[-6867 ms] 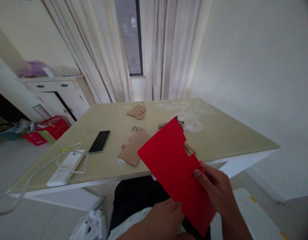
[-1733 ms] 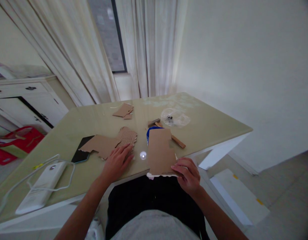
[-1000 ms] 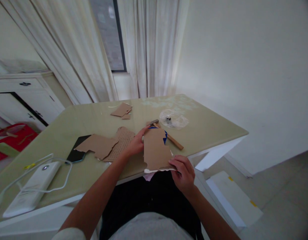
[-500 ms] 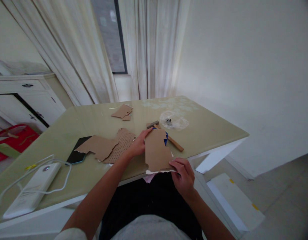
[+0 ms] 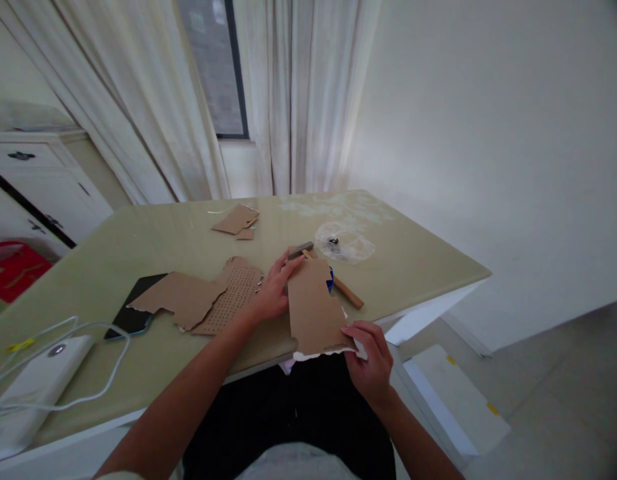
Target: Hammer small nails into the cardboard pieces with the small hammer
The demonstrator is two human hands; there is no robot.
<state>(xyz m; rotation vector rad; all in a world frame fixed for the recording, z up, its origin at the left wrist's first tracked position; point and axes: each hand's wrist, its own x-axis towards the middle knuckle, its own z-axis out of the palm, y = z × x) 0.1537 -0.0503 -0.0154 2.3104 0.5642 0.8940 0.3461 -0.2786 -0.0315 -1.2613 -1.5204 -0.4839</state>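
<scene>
A torn piece of brown cardboard (image 5: 313,307) with a ragged pale lower edge lies at the table's front. My right hand (image 5: 371,363) pinches its lower right corner between thumb and fingers. At the upper left edge, my left hand (image 5: 272,293) has its fingers stretched out and apart, one fingertip on the cardboard. Just beyond those fingertips is the hammer head (image 5: 301,250); the wooden handle (image 5: 349,292) comes out to the right of the cardboard. Something blue (image 5: 330,280) shows under the right edge, mostly hidden.
Left of my hands lie a perforated cardboard piece (image 5: 233,297), a plain one (image 5: 188,297) and a dark tablet-like slab (image 5: 133,313). A clear plastic bag (image 5: 345,243) with small dark bits, cardboard scraps (image 5: 235,220) and a white power strip (image 5: 48,387) with its cable share the table (image 5: 418,260).
My left hand's fingers have spread and reached forward toward the hammer head. My right hand keeps its pinch, and the cardboard's lower edge has shifted slightly toward me. The view has turned slightly right.
</scene>
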